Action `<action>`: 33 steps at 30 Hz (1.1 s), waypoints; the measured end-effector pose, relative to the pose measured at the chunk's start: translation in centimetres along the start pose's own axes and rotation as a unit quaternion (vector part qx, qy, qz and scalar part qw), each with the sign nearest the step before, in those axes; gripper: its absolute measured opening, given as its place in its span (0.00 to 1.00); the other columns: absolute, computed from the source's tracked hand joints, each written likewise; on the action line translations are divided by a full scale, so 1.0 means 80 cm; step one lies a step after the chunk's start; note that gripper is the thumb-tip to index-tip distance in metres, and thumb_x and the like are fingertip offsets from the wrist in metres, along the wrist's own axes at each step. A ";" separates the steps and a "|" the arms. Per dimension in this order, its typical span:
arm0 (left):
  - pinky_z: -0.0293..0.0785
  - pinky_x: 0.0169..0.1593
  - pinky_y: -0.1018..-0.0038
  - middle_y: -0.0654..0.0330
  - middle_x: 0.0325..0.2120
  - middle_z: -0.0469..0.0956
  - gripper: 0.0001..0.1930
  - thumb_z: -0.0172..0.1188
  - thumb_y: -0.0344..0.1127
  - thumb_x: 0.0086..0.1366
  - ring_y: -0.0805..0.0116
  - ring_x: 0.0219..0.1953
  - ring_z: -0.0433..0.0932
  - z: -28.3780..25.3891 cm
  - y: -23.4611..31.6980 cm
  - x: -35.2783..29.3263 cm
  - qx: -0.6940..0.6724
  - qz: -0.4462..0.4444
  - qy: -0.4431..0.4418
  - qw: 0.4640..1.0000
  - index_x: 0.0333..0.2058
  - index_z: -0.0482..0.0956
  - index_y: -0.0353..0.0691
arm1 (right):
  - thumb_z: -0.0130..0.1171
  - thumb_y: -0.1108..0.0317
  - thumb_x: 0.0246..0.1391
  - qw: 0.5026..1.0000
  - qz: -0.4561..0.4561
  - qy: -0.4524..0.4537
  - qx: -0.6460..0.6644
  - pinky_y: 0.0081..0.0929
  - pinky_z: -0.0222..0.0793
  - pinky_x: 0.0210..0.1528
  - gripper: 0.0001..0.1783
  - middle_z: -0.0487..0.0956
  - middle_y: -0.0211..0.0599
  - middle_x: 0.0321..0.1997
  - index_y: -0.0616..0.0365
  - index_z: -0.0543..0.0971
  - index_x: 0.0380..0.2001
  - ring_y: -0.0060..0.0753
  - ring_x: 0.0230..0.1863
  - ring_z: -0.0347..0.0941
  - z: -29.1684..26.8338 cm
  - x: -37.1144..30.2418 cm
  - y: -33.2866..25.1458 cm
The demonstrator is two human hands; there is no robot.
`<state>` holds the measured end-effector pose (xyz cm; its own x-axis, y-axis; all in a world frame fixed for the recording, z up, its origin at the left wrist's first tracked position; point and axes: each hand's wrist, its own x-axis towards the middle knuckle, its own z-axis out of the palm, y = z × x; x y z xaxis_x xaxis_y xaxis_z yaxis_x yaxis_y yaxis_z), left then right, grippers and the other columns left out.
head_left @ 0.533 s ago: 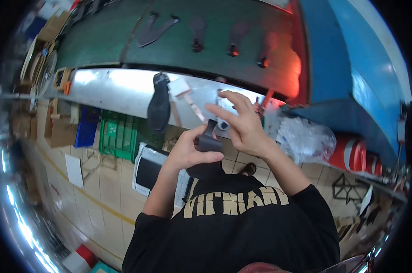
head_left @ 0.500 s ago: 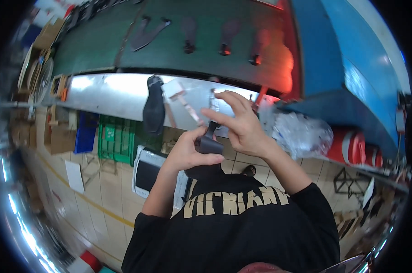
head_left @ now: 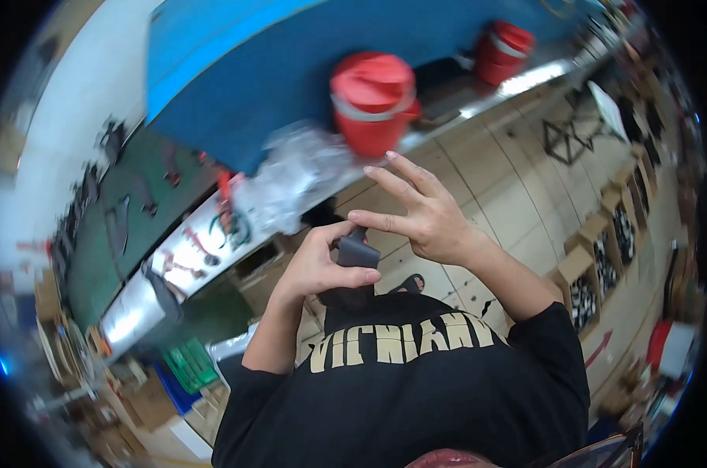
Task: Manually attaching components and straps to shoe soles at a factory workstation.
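Left hand is clamping the dark piece, its length seemingly pointing bodyward. Right hand, fingers apart, is standing just right of the piece.

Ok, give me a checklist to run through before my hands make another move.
1. Bare left hand holding the smooth dark grey curved piece: ok, thumb along its lower edge.
2. Bare right hand unburdened: ok, fingers spread, nothing visible in it.
3. Right index finger clear of the piece: cannot tell, they lie too close in view.
4. Crumpled clear plastic away from both hands: ok.
5. Long black flat sole fully on the shiny metal ledge: not ok, its lower end seems to overhang.
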<state>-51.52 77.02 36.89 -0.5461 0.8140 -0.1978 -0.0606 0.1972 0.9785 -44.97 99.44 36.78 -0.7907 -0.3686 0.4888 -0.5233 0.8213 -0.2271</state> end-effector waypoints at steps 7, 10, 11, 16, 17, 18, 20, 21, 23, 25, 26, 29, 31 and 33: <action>0.65 0.34 0.81 0.69 0.22 0.72 0.20 0.74 0.41 0.44 0.80 0.28 0.68 0.212 0.056 0.192 0.018 0.017 -0.147 0.989 0.28 0.74 0.37 | 0.54 0.84 0.34 0.977 0.176 0.096 -0.073 0.40 0.63 0.63 0.29 0.68 0.42 0.64 0.43 0.84 0.40 0.52 0.66 0.60 -0.165 -0.236 0.094; 0.64 0.35 0.83 0.70 0.24 0.72 0.20 0.73 0.38 0.44 0.81 0.28 0.70 0.277 0.082 0.277 -0.058 0.019 -0.220 0.974 0.33 0.74 0.39 | 0.56 0.81 0.32 0.937 0.263 0.205 -0.107 0.40 0.66 0.58 0.23 0.71 0.40 0.58 0.49 0.81 0.36 0.50 0.62 0.64 -0.208 -0.334 0.136; 0.64 0.35 0.83 0.70 0.24 0.72 0.20 0.73 0.38 0.44 0.81 0.28 0.70 0.301 0.089 0.305 -0.052 0.022 -0.239 0.969 0.33 0.74 0.39 | 0.56 0.83 0.35 0.907 0.344 0.237 -0.057 0.37 0.66 0.56 0.20 0.73 0.40 0.53 0.52 0.79 0.35 0.45 0.58 0.67 -0.216 -0.357 0.148; 0.64 0.36 0.83 0.69 0.28 0.72 0.23 0.74 0.40 0.43 0.80 0.31 0.70 0.420 0.110 0.465 -0.069 0.049 -0.321 0.943 0.36 0.73 0.40 | 0.50 0.82 0.56 0.732 0.446 0.442 0.264 0.25 0.68 0.53 0.17 0.74 0.36 0.46 0.60 0.70 0.49 0.23 0.46 0.71 -0.262 -0.419 0.242; 0.64 0.36 0.83 0.69 0.29 0.71 0.24 0.74 0.41 0.43 0.80 0.31 0.70 0.446 0.118 0.498 -0.072 0.061 -0.323 0.942 0.36 0.73 0.40 | 0.50 0.82 0.56 0.729 0.448 0.454 0.248 0.25 0.68 0.53 0.17 0.74 0.36 0.46 0.60 0.70 0.49 0.23 0.46 0.71 -0.279 -0.422 0.265; 0.64 0.36 0.83 0.69 0.29 0.71 0.24 0.74 0.41 0.43 0.80 0.31 0.70 0.470 0.126 0.533 -0.070 0.068 -0.340 0.935 0.36 0.73 0.40 | 0.51 0.82 0.56 0.697 0.425 0.491 0.304 0.26 0.68 0.53 0.19 0.75 0.37 0.45 0.60 0.68 0.51 0.24 0.46 0.72 -0.298 -0.421 0.291; 0.68 0.40 0.80 0.66 0.32 0.74 0.27 0.74 0.41 0.43 0.77 0.34 0.72 0.522 0.140 0.603 -0.056 0.091 -0.347 0.932 0.40 0.73 0.38 | 0.52 0.81 0.56 0.651 0.393 0.529 0.376 0.31 0.69 0.55 0.24 0.76 0.40 0.45 0.60 0.65 0.57 0.30 0.48 0.73 -0.338 -0.424 0.347; 0.68 0.40 0.80 0.66 0.32 0.74 0.27 0.74 0.41 0.43 0.77 0.34 0.72 0.552 0.153 0.634 -0.056 0.097 -0.359 0.927 0.40 0.73 0.38 | 0.52 0.81 0.56 0.653 0.393 0.536 0.363 0.31 0.69 0.55 0.24 0.76 0.40 0.45 0.60 0.65 0.57 0.30 0.48 0.73 -0.358 -0.430 0.375; 0.71 0.45 0.77 0.63 0.34 0.76 0.29 0.74 0.40 0.43 0.75 0.38 0.75 0.613 0.179 0.695 -0.015 0.144 -0.345 0.927 0.43 0.73 0.36 | 0.53 0.80 0.57 0.576 0.360 0.591 0.434 0.35 0.69 0.57 0.25 0.77 0.45 0.47 0.60 0.64 0.58 0.34 0.50 0.74 -0.393 -0.448 0.432; 0.72 0.48 0.74 0.60 0.36 0.78 0.31 0.74 0.40 0.43 0.73 0.40 0.76 0.659 0.197 0.758 0.018 0.151 -0.374 0.915 0.46 0.73 0.34 | 0.53 0.79 0.57 0.567 0.370 0.613 0.407 0.37 0.68 0.59 0.25 0.77 0.46 0.48 0.60 0.64 0.58 0.36 0.51 0.74 -0.419 -0.475 0.487; 0.72 0.47 0.74 0.60 0.35 0.78 0.31 0.74 0.39 0.43 0.73 0.39 0.76 0.684 0.202 0.785 0.008 0.167 -0.375 0.912 0.46 0.73 0.34 | 0.53 0.79 0.58 0.556 0.366 0.631 0.398 0.37 0.68 0.59 0.25 0.77 0.47 0.49 0.60 0.64 0.58 0.36 0.51 0.74 -0.434 -0.488 0.511; 0.73 0.44 0.75 0.61 0.35 0.77 0.30 0.74 0.39 0.44 0.73 0.38 0.76 0.751 0.216 0.861 0.011 0.177 -0.390 0.904 0.45 0.73 0.34 | 0.52 0.78 0.58 0.527 0.363 0.667 0.382 0.36 0.68 0.59 0.23 0.77 0.47 0.49 0.61 0.64 0.58 0.36 0.50 0.75 -0.472 -0.530 0.580; 0.73 0.42 0.75 0.62 0.34 0.77 0.30 0.74 0.39 0.43 0.74 0.36 0.75 0.799 0.225 0.907 0.003 0.175 -0.398 0.901 0.44 0.73 0.34 | 0.52 0.78 0.59 0.513 0.365 0.683 0.370 0.36 0.68 0.59 0.23 0.77 0.47 0.49 0.61 0.65 0.57 0.36 0.49 0.75 -0.497 -0.563 0.625; 0.73 0.41 0.76 0.61 0.33 0.77 0.29 0.74 0.40 0.43 0.74 0.35 0.75 0.850 0.231 0.954 0.017 0.189 -0.404 0.895 0.42 0.73 0.34 | 0.52 0.78 0.59 0.510 0.365 0.683 0.373 0.35 0.69 0.57 0.22 0.78 0.48 0.49 0.62 0.65 0.57 0.36 0.49 0.76 -0.522 -0.609 0.672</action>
<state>-37.50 179.99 35.92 0.2610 0.9526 0.1561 0.0331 -0.1705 0.9848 -21.34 179.77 35.96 -0.1686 0.9839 0.0600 -0.6270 -0.0601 -0.7767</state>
